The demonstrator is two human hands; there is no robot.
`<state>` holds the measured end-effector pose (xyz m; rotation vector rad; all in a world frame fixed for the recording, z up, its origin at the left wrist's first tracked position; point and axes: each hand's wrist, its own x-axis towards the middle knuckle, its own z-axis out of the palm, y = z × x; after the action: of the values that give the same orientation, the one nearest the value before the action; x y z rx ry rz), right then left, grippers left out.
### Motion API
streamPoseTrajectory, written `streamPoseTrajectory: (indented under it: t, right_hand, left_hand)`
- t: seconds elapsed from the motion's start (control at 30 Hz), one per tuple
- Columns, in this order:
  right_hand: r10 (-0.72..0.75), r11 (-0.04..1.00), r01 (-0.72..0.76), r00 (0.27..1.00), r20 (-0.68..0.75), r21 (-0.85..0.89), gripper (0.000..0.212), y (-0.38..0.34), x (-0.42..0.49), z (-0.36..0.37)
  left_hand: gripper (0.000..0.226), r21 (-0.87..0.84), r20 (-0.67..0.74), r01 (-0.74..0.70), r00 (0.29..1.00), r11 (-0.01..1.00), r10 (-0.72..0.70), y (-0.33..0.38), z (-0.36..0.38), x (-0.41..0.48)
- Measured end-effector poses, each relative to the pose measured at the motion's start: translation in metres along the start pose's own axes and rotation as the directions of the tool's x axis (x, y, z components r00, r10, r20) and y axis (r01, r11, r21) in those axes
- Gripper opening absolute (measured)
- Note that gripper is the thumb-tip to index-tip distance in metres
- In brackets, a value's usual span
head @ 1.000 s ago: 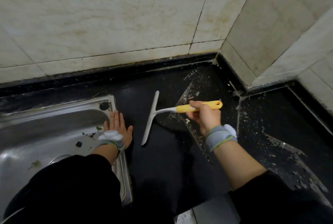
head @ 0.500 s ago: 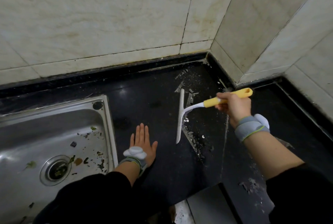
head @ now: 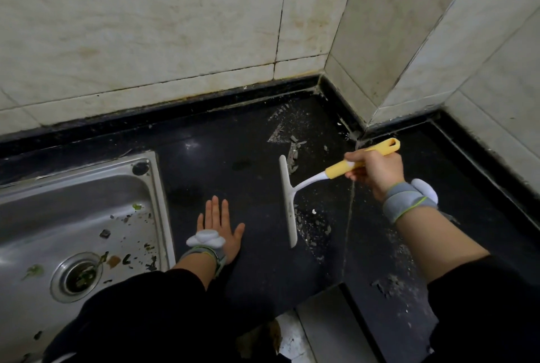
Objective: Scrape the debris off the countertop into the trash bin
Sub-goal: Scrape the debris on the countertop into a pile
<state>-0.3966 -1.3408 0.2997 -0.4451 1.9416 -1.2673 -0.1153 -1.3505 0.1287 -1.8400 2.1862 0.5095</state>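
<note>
1. The squeegee [head: 287,202] has a long white blade, a thin white neck and a yellow handle [head: 342,169] with a hole in its far end. The blade stands on its edge on the countertop [head: 233,158], running from near to far, roughly midway between the sink and the wall corner.
2. The right hand [head: 375,171] has its fingers curled round the yellow handle, above the counter. A grey wristband [head: 406,202] with a green edge circles that wrist.
3. Debris [head: 311,225] (grey flakes and pale crumbs) lies just to the right of the blade's near half. More is scattered past the blade's far end toward the corner, and another dusty patch [head: 388,286] sits near the front edge on the right.
4. The left hand [head: 219,225] lies flat on the counter, palm down, fingers straight and close together, holding nothing, between the sink and the blade.
5. The countertop is glossy black stone with a pale seam [head: 349,216] running front to back.
6. The stainless steel sink [head: 87,196], at the left, holds green and dark scraps around its drain [head: 77,276].
7. Cream marbled wall tiles [head: 146,26] with dark grout rise behind, and the wall juts out at the right.
</note>
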Motion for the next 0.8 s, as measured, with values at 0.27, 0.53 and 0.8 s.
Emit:
streamPoseTrajectory:
  t: [0.27,0.53,0.8]
  right_hand:
    - [-0.085,0.996,0.085,0.996,0.022,-0.005,0.015,-0.003,0.003,-0.026]
    - [-0.017,0.999,0.029,0.964,0.265,-0.041,0.019,0.029,-0.021,-0.015]
    - [-0.063,0.996,0.069,0.992,0.110,-0.048,0.019,0.024,-0.003,-0.076]
  left_hand:
    - [0.071,0.019,0.008,0.015,1.000,1.000,-0.016,0.002,0.000,0.000]
    - [0.080,0.022,0.060,0.140,0.988,0.990,-0.142,0.047,-0.002,-0.018]
    - [0.080,0.002,0.082,0.132,0.988,0.991,-0.131,0.056,0.014,-0.029]
